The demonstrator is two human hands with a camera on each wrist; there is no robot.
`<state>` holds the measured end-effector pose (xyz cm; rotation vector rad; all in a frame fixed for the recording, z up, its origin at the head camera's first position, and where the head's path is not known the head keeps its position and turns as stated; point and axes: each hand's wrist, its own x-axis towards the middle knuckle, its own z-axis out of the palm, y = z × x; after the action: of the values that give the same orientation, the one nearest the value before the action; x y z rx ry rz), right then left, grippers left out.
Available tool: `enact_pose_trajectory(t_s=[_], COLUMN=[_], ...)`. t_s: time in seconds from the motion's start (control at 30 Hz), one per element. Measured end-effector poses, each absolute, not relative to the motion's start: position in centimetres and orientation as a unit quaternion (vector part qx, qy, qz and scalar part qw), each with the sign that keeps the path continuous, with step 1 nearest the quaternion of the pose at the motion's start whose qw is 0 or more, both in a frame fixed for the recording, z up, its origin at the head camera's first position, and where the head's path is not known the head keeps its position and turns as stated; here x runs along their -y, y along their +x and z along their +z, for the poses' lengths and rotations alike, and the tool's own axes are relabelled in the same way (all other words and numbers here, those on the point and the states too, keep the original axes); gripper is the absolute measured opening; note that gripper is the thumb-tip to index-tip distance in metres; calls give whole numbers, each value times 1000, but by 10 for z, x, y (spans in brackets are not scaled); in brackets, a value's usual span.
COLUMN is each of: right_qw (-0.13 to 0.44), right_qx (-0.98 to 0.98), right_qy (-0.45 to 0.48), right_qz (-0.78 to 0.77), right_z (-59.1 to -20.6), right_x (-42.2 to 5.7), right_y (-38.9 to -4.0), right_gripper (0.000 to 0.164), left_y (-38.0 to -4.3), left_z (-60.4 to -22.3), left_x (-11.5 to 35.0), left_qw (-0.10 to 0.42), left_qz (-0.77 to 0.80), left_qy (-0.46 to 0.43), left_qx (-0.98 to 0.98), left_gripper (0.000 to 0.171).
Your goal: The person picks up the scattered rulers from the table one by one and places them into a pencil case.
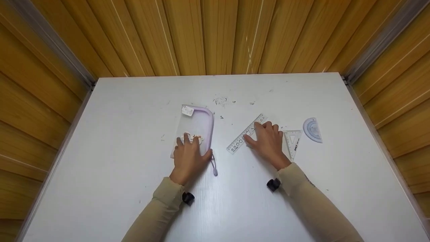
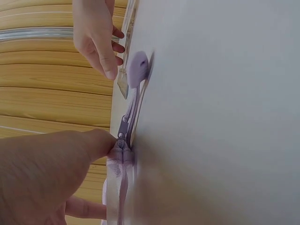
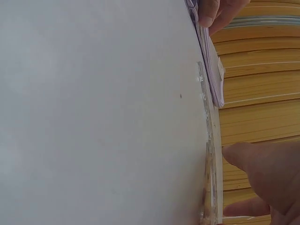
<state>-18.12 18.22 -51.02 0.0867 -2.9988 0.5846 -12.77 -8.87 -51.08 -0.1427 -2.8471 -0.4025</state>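
Observation:
A translucent pencil case (image 1: 196, 122) with a lilac zipper edge lies flat left of centre. My left hand (image 1: 189, 156) rests on its near half, fingers spread over the printed label. In the left wrist view, the thumb (image 2: 96, 143) is at the zipper end, beside the slider and lilac pull tab (image 2: 138, 70). A clear stencil ruler (image 1: 237, 143) lies slanted on the table. Over its far right part is my right hand (image 1: 270, 141), thumb and index fingertips touching it, spread apart. The ruler shows edge-on in the right wrist view, below the thumb (image 3: 243, 154).
Right of the right hand lies a clear set square (image 1: 294, 143), partly hidden by the hand. Farther right is a bluish protractor (image 1: 312, 129). Dark specks and scuffs mark the white table (image 1: 114, 134) behind the case. Wood-patterned panels (image 1: 218, 37) enclose the back and sides.

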Motion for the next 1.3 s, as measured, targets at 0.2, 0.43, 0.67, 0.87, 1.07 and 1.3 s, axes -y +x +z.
enact_pose_trajectory(t_s=[0.2, 0.43, 0.67, 0.87, 1.07, 1.3], right_qw=[40, 31, -4, -50, -94, -104], right_qx=[981, 982, 983, 981, 974, 962], right_qy=[21, 18, 21, 27, 22, 30], right_qz=[188, 185, 181, 183, 207, 251], right_z=[-511, -511, -505, -499, -491, -489], right_x=[-178, -177, -178, -183, -187, -193], right_y=[-181, -183, -186, -192, -199, -207], right_gripper=[61, 58, 59, 62, 64, 60], left_y=[-128, -129, -129, -128, -128, -129], left_z=[-510, -511, -511, -511, -509, -510], left_x=[89, 89, 89, 89, 89, 88], left_qw=[120, 109, 126, 147, 112, 117], left_qz=[-137, -144, -141, -132, -141, -130], left_qy=[-45, -43, -47, -55, -46, -48], left_qx=[982, 983, 981, 979, 983, 983], left_gripper=[64, 64, 63, 61, 65, 66])
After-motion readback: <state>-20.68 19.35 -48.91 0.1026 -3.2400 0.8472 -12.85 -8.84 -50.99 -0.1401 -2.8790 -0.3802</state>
